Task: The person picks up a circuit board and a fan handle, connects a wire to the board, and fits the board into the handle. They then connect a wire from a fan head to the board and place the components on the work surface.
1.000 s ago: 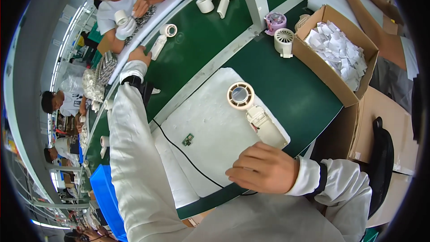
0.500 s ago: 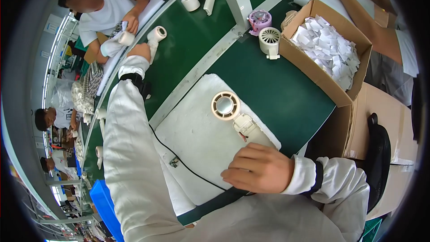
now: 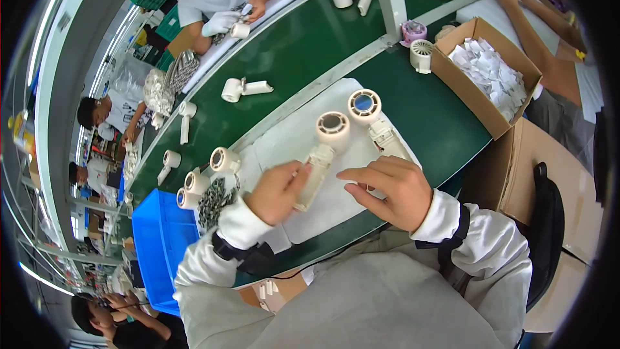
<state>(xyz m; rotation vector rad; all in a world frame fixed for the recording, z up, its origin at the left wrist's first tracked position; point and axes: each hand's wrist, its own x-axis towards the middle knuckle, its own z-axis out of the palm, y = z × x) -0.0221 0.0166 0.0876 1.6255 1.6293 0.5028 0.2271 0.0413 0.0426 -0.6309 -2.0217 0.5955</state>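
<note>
My left hand (image 3: 278, 192) is closed round the handle of a cream handheld fan (image 3: 321, 163), held tilted over the white mat (image 3: 284, 145). The fan has a round slotted head, and the inside of its handle is exposed. Just right of that handle, my right hand (image 3: 395, 192) hovers with thumb and forefinger apart, nothing visible between them. Beyond it, a second cream fan (image 3: 365, 106) lies on the mat. Its handle is also uncovered, and the near end is hidden behind my right hand.
A cardboard box (image 3: 485, 81) of white paper pieces stands at the right, by a ribbed fan head (image 3: 422, 55) and a purple part (image 3: 413, 31). Several fans lie along the green belt (image 3: 284, 64). Left are small circuit parts (image 3: 215, 203) and a blue bin (image 3: 155, 245). Co-workers sit across.
My left hand has come back from the belt to the mat with a fan in it. My right hand has risen and its fingers have parted. The view has shifted left.
</note>
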